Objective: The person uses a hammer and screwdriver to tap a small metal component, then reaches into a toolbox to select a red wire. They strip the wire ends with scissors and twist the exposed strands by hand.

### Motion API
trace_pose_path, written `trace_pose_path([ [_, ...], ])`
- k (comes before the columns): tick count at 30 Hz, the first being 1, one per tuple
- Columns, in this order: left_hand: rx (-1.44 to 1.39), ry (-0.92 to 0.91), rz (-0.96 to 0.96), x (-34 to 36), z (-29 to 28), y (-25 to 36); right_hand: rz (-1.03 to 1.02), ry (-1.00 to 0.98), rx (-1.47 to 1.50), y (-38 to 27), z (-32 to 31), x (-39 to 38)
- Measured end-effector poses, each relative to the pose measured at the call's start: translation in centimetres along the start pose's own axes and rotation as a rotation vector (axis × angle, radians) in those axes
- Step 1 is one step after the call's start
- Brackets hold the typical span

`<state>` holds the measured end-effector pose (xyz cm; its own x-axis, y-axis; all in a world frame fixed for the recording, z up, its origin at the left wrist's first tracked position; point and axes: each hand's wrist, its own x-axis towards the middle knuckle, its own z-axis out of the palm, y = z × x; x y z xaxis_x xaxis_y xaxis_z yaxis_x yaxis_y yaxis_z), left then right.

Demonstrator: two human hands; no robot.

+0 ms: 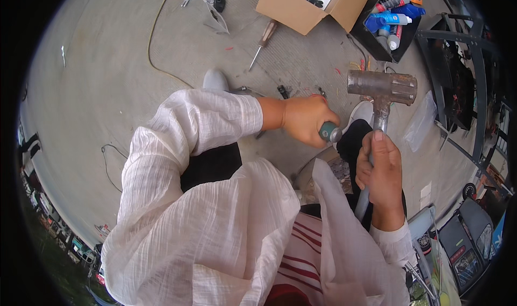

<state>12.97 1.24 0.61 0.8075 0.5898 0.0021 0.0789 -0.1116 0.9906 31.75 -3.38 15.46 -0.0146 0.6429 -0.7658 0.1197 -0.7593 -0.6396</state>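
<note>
White shirt (242,209) cloth bulges nearest the lens; the left hand (309,120) is wrapped around a green handle (327,130) with a metal cap, perhaps a screwdriver's, its other end hidden. The right hand (381,169) clasps a hammer (382,94) by its shaft, rusty head near the green handle.

No legible lettering anywhere.

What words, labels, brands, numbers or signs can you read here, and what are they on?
None clearly enough to quote.
Blue-and-white tube in the black bin: print too small.
Red label on the grey case: too small and blurred.
Sledgehammer in the right hand: no lettering visible.
</note>
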Motion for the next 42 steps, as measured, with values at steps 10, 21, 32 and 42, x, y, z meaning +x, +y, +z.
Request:
trace_pose_path([
  [10,-0.306,1.664,0.065,-10.8,-13.0,2.5,0.076,-0.012,0.131,-1.0,-2.1,-0.7],
  [21,-0.344,1.584,-0.017,-10.2,-11.2,-1.2,0.178,0.045,0.158,0.4,-1.7,1.5],
  [32,-0.201,1.525,-0.114,-9.6,-11.2,-0.8,0.185,0.024,0.112,0.1,-1.2,1.5],
  [42,0.051,1.378,-0.154,-9.6,-8.9,-0.8,-0.049,-0.071,-0.16,-1.0,1.0,0.9],
])
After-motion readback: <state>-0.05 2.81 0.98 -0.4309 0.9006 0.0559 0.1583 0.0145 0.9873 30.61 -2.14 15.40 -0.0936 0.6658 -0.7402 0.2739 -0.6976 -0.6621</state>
